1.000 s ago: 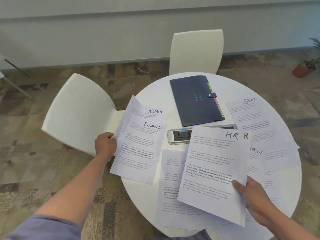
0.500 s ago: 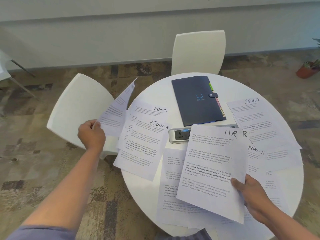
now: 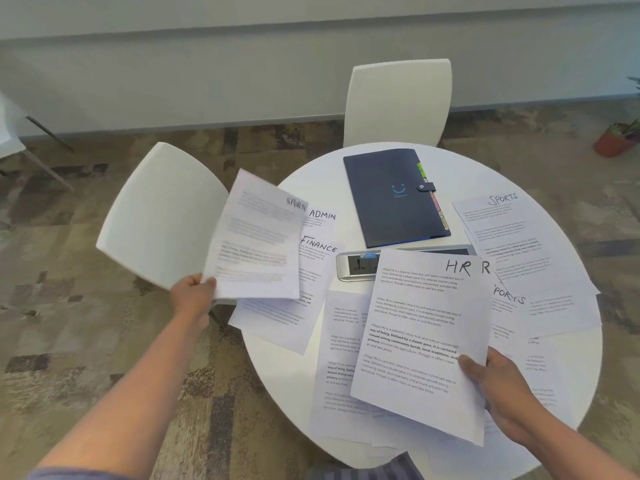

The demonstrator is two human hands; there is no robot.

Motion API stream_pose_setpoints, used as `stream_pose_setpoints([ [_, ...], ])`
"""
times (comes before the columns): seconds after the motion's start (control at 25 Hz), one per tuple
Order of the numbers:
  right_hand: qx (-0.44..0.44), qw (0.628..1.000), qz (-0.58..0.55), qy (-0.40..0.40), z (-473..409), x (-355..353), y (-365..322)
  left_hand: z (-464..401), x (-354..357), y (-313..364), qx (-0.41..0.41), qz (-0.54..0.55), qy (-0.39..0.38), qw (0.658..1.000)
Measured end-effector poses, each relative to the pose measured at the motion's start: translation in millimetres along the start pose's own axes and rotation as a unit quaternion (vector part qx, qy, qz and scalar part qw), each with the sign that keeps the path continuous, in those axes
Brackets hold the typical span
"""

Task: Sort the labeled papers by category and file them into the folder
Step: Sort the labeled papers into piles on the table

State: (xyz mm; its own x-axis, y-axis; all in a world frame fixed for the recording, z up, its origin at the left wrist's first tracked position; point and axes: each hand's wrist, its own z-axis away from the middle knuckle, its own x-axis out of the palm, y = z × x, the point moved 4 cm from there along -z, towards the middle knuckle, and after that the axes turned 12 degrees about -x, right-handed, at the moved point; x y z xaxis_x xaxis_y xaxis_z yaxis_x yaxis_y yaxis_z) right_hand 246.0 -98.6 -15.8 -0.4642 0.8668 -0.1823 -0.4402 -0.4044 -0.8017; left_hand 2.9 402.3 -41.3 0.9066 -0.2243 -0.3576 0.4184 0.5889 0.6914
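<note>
My left hand grips the lower left corner of a sheet labeled SPORTS, held up above the table's left edge. My right hand holds HR papers by their lower right corner, lifted over the table's front. Sheets marked ADMIN and FINANCE lie at the left, partly hidden by the raised sheet. More SPORTS papers lie at the right. The dark blue folder lies closed at the back of the table, its coloured tabs on its right side.
The round white table carries a silver power socket box at its centre. White chairs stand at the left and behind. A potted plant sits on the patterned floor at far right.
My left hand pulled one sheet out from the left pile, lifted it and turned it face up, showing its SPORTS label. My right hand kept the HR papers nearly still.
</note>
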Motion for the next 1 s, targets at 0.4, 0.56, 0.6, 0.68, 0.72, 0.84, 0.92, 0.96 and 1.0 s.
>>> stream_pose_setpoints([
  [0.4, 0.011, 1.000, -0.001, 0.007, 13, -10, 14, -8, 5, -71, -0.080, -0.049, -0.005, 0.996],
  [0.56, 0.011, 1.000, -0.003, 0.007, 17, -11, 16, -11, -15, -78, -0.088, -0.049, -0.020, 0.995],
  [0.6, 0.012, 1.000, -0.002, 0.007, 18, -11, 17, -12, -22, -81, -0.090, -0.056, -0.030, 0.994],
  [0.68, 0.013, 1.000, 0.000, 0.007, 19, -13, 19, -10, -30, -86, -0.095, -0.072, -0.062, 0.991],
  [0.72, 0.013, 1.000, 0.001, 0.005, 20, -13, 20, -7, -33, -89, -0.100, -0.083, -0.079, 0.988],
  [0.84, 0.012, 1.000, 0.006, 0.000, 21, -12, 21, -4, -32, -101, -0.116, -0.124, -0.109, 0.979],
  [0.92, 0.012, 1.000, 0.003, -0.001, 21, -9, 19, -2, -28, -107, -0.126, -0.137, -0.102, 0.977],
  [0.96, 0.012, 1.000, 0.004, -0.002, 21, -9, 19, -2, -26, -109, -0.128, -0.138, -0.094, 0.978],
  [1.0, 0.012, 1.000, 0.006, -0.003, 20, -8, 18, -2, -23, -110, -0.124, -0.134, -0.088, 0.979],
])
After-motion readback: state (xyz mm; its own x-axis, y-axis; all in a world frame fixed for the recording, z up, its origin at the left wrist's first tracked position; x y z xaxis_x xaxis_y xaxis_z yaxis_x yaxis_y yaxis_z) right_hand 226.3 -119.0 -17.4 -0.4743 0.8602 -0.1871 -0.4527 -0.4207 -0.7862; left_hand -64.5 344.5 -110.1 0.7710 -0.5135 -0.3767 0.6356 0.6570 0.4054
